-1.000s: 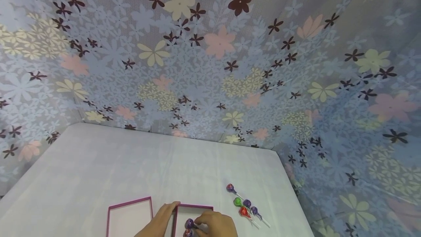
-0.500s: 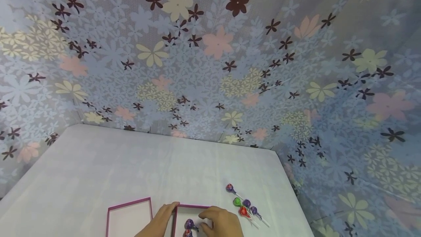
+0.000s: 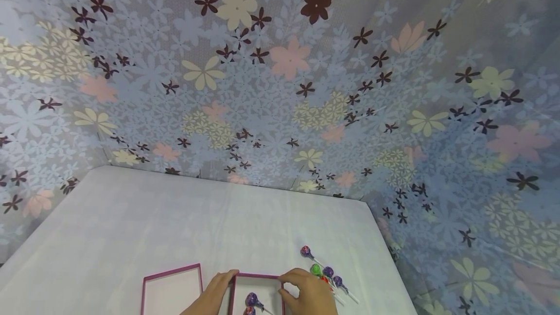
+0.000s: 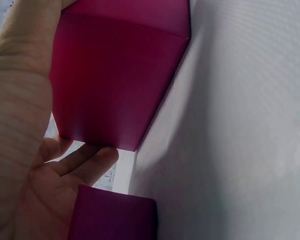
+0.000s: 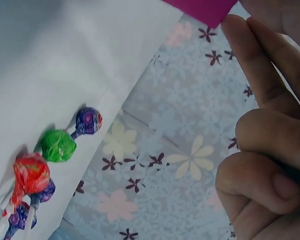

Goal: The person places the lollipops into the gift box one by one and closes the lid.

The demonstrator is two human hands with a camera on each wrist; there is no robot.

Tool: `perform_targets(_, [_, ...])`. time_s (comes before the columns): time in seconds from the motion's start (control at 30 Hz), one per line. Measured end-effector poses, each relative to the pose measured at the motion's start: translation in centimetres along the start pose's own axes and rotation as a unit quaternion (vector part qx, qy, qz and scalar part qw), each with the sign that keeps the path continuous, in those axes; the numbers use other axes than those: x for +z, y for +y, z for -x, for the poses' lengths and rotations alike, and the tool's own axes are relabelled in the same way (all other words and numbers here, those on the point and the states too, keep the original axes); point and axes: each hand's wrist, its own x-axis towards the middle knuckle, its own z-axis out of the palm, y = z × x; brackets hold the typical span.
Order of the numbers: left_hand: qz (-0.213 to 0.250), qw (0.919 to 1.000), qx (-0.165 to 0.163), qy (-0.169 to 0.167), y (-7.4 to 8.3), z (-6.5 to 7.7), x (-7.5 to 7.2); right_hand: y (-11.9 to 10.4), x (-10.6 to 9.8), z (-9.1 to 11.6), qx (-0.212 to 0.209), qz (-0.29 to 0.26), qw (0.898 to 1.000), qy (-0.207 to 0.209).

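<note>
A shallow box [image 3: 258, 274] with a magenta rim and pale inside stands at the bottom middle of the head view. A purple-wrapped lollipop [image 3: 252, 299] lies in it, above another lollipop [image 3: 250, 310] cut off by the frame edge. My left hand [image 3: 214, 295] holds the box by its left side; in the left wrist view its fingers [image 4: 97, 165] reach round the magenta wall [image 4: 120, 75]. My right hand [image 3: 310, 293] is at the box's far right corner, thumb and forefinger apart and holding nothing. The right wrist view shows a fingertip right at the magenta corner [image 5: 205, 10].
To the right lie several lollipops: a purple one [image 3: 306, 251] farthest back, a green one [image 3: 315, 270], a red one [image 5: 32, 173] and more purple ones. A second magenta-rimmed tray [image 3: 172, 271] sits at the left on the white table [image 3: 175, 218]. Flowered cloth [image 3: 280, 86] hangs behind.
My right hand has let go of the purple lollipop inside the box and moved right to the box's right edge, now partly covering the red lollipop. The left hand stays in place.
</note>
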Motion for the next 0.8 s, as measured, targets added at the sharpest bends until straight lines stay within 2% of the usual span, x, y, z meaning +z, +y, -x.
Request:
perform_targets(0.1, [0.006, 1.0, -0.002, -0.003, 0.0, 0.0, 0.0, 0.4, -0.4, 0.1, 0.004, 0.006, 1.0, 0.013])
perform_targets(0.2, [0.019, 0.9994, -0.023, -0.016, 0.2, 0.0, -0.1, 1.0, -0.7, 0.3, 0.02, 0.008, 1.0, 0.023])
perform_targets(0.3, [0.018, 0.9989, -0.036, -0.023, 0.2, -0.1, -0.2, 1.5, -0.8, 0.5, 0.056, 0.017, 0.998, 0.027])
perform_targets(0.5, [0.009, 0.9994, -0.028, -0.017, 0.1, 0.0, -0.2, 2.6, -0.7, 0.4, 0.135, 0.033, 0.99, 0.029])
perform_targets(0.8, [0.012, 0.9991, -0.033, -0.021, 0.0, 0.0, 0.0, 3.9, -0.8, 0.1, 0.212, 0.024, 0.977, 0.02])
